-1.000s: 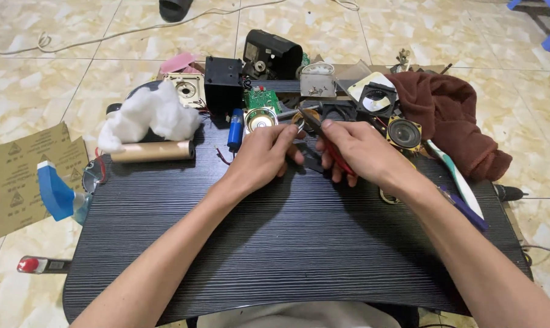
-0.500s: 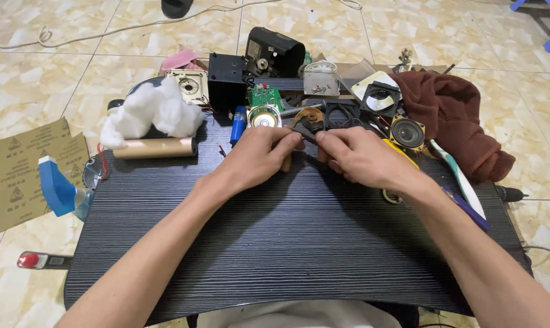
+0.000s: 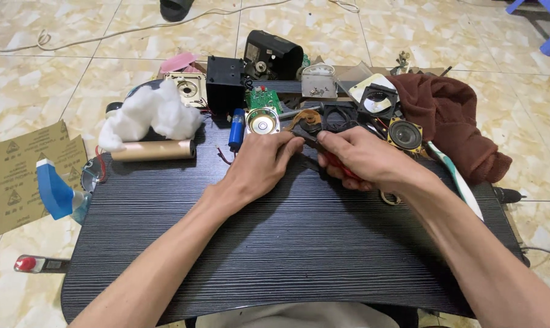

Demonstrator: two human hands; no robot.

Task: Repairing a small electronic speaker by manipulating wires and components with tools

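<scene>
Head view: I see my left hand (image 3: 260,164) and right hand (image 3: 363,159) meeting over the far middle of the dark desk (image 3: 287,243). Both are curled, fingertips pinching a small dark part (image 3: 304,138) between them; I cannot tell what it is. A red-handled tool (image 3: 337,166) sits inside my right fist. Just beyond the hands lie a round speaker (image 3: 262,121) and a blue cylinder (image 3: 236,129); a brown cloth (image 3: 454,121) lies to the right
</scene>
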